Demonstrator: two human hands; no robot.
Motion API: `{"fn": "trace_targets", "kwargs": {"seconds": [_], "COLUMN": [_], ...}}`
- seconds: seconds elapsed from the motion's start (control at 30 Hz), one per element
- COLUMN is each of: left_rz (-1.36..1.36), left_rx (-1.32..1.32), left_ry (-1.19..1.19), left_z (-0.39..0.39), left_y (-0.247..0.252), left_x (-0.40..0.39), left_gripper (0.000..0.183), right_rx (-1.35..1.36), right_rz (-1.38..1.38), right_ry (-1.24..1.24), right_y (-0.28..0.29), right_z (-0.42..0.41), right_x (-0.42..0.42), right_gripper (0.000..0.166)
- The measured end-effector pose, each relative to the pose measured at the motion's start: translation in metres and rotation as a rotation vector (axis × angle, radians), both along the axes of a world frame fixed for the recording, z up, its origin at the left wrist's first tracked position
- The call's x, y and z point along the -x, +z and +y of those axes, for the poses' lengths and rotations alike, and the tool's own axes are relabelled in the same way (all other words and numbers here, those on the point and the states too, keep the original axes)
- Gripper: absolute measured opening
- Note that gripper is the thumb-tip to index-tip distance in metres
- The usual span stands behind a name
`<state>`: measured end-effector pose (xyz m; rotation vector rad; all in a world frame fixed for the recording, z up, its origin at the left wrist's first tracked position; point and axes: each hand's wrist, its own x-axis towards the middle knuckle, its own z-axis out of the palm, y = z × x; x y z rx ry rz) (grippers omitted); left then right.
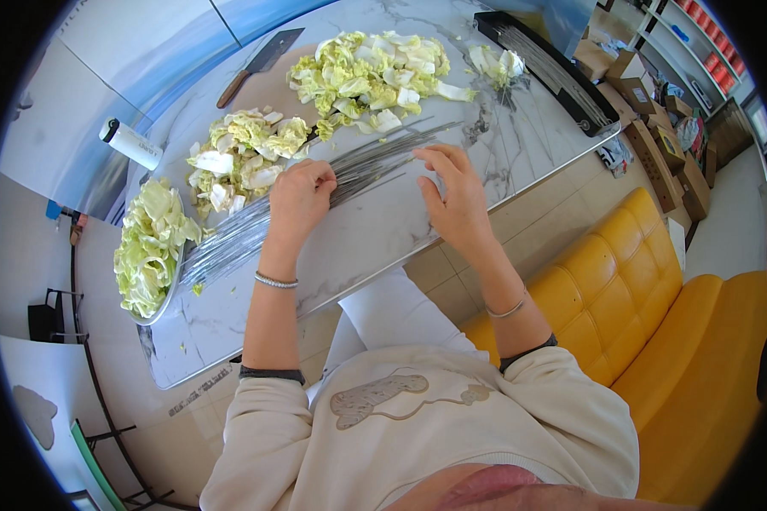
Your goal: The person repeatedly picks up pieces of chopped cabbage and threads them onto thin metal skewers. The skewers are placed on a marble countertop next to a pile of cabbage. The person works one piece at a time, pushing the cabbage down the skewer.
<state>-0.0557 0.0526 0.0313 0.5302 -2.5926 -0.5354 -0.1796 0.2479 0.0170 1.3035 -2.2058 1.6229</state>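
Observation:
Across the marble-patterned table lies a long bundle of thin metal skewers or wires (371,160). My left hand (303,195) rests at the middle of the bundle with thumb and fingertips pinched together; whether a strand is between them is too small to tell. To its right, my right hand (450,191) hovers near the table's front edge, fingers curled and apart, with nothing visible in it. Beyond the bundle are a large heap of chopped Chinese cabbage (371,76) and a smaller heap (243,156). Cabbage leaves (153,236) fill a bowl at the left end.
A cleaver (262,64) with a wooden handle lies at the back left, near a white bottle (131,144). A black tray (550,73) of thin metal strands sits at the right edge, beside a small cabbage pile (498,65). A yellow padded sofa (601,281) stands at right.

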Motion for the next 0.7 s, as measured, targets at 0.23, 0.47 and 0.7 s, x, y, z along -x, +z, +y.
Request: {"fn": "trace_targets", "kwargs": {"seconds": [0.23, 0.47, 0.7], "left_rz": [0.147, 0.302, 0.250], "left_rx": [0.238, 0.063, 0.282], "left_ry": [-0.025, -0.223, -0.549], "left_z": [0.009, 0.069, 0.137], "left_y": [0.000, 0.039, 0.028], "left_x": [0.007, 0.039, 0.060], "left_gripper": [0.004, 0.005, 0.015], "right_rx": [0.089, -0.008, 0.332], "right_rz": [-0.175, -0.742, -0.925], "right_ry": [0.026, 0.468, 0.751], "right_y": [-0.009, -0.020, -0.006], "right_z": [0.001, -0.017, -0.026], "right_x": [-0.008, -0.024, -0.029], "right_gripper": [0.025, 0.033, 0.030]}}
